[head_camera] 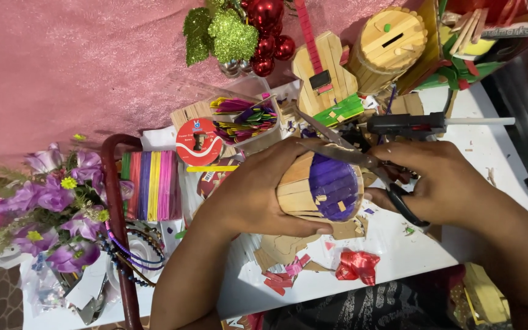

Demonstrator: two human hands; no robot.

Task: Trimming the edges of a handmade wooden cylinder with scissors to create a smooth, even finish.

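The left hand (pixel 258 195) wraps around a stick barrel (pixel 319 186) above the table (pixel 496 153), tipped on its side so its purple end (long axis roughly left-right) faces the right hand (pixel 441 183). That hand grips scissors (pixel 343 150), blades parted over the barrel's rim, seemingly to reach it squarely

Stick barrel (pixel 319 186) sits inside the left hand's fingers (pixel 258 195); scissors (pixel 362 160) lie across its top, in the right hand's fingers (pixel 441 177). Glue gun (pixel 410 124) beyond the right fingers. Stack of sticks (pixel 152 185) left of the left fingers, ribbon bow (pixel 357 266) below them
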